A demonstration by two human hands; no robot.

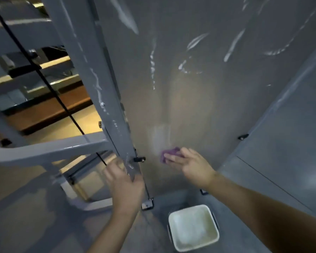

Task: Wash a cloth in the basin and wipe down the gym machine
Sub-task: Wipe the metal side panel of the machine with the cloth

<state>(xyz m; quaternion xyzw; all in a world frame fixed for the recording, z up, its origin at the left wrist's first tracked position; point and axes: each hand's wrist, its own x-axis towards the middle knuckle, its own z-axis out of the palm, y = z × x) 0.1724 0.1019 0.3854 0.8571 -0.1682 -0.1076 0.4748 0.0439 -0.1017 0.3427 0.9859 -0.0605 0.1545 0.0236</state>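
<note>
A small purple cloth [169, 153] lies flat against the lower part of the gym machine's grey panel [181, 88]. My right hand [189, 164] presses it there with straight fingers. Soapy white streaks mark the panel higher up. My left hand [124, 185] grips the edge of the grey upright frame post [97, 84] just left of the panel. A white square basin [193, 228] with foamy water stands on the floor below my right arm.
A black cable [44, 77] runs diagonally behind the post. A curved grey frame bar [49, 150] juts out to the left. A second grey panel [290, 143] closes in on the right. Wooden steps show beyond the frame.
</note>
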